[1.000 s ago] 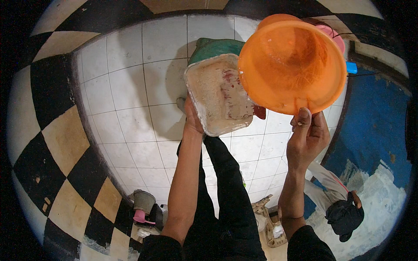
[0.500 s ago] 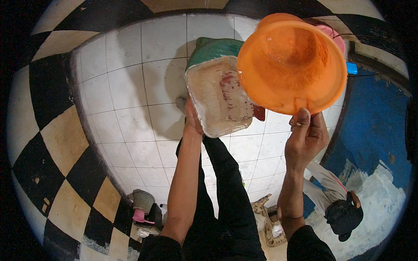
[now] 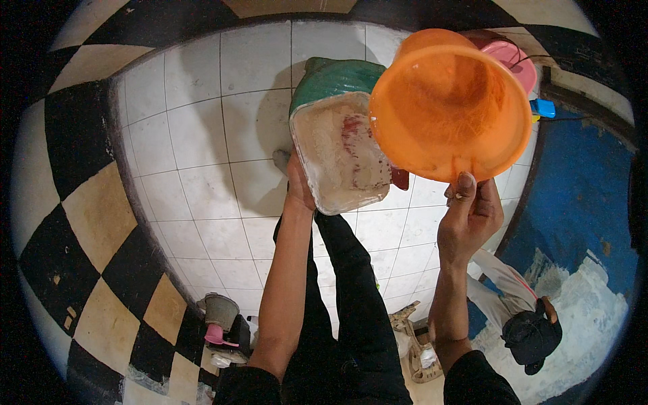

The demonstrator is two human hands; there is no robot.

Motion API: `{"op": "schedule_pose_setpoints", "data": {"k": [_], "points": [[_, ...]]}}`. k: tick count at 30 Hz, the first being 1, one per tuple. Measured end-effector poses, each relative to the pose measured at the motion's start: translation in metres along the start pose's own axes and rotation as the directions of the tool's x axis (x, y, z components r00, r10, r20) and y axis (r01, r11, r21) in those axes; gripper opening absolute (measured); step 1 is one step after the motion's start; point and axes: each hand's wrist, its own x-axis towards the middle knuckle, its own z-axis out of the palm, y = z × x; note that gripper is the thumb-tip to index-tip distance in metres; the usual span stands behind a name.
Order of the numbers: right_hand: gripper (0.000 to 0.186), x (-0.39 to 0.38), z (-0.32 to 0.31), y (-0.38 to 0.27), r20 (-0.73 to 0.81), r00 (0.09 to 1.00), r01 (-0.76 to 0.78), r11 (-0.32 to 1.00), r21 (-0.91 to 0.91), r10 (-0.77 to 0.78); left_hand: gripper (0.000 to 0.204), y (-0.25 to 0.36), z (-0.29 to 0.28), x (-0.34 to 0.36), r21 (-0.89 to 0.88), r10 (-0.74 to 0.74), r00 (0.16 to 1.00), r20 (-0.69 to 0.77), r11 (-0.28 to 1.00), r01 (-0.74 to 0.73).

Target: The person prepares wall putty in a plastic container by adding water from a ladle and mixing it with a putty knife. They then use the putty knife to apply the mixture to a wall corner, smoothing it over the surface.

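Note:
My left hand (image 3: 299, 181) is closed on the left edge of a rectangular tub (image 3: 337, 148), its pale inside coated and streaked with dark red. The tub's far outer side is green, and a small dark red piece (image 3: 400, 178) sticks out at its right edge. To the right, my right hand (image 3: 470, 209) pinches the near rim of an orange plastic basin (image 3: 442, 108), thumb on top. The basin is tilted so that its scuffed inside faces me. Its left rim overlaps the tub's right side in view; whether the two touch, I cannot tell.
White tiles (image 3: 196, 196) cover the floor, with a black-and-beige checkered wall (image 3: 101, 223) on the left. A pink basin (image 3: 513, 64) and a blue object (image 3: 542, 108) lie beyond the orange basin. A person in a black cap (image 3: 532, 337) is low on the right. A grey bucket (image 3: 221, 310) stands lower left.
The orange basin and my right hand have shifted slightly left and the basin's tilt has changed a little; more of the pink basin shows behind. The tub has barely moved.

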Motion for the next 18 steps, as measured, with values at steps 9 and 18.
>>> {"op": "schedule_pose_setpoints", "data": {"k": [9,18], "points": [[0.024,-0.006,0.004,0.004,0.007,1.000,0.016,1.000,-0.017,-0.016,0.060,-0.001,-0.015,0.004,-0.024,0.013,0.999,0.051,1.000,-0.012],[0.026,-0.007,0.007,0.004,0.016,0.999,0.034,0.999,-0.038,-0.033,0.061,0.006,-0.008,0.000,0.017,0.049,0.998,0.051,0.999,-0.050]]}}
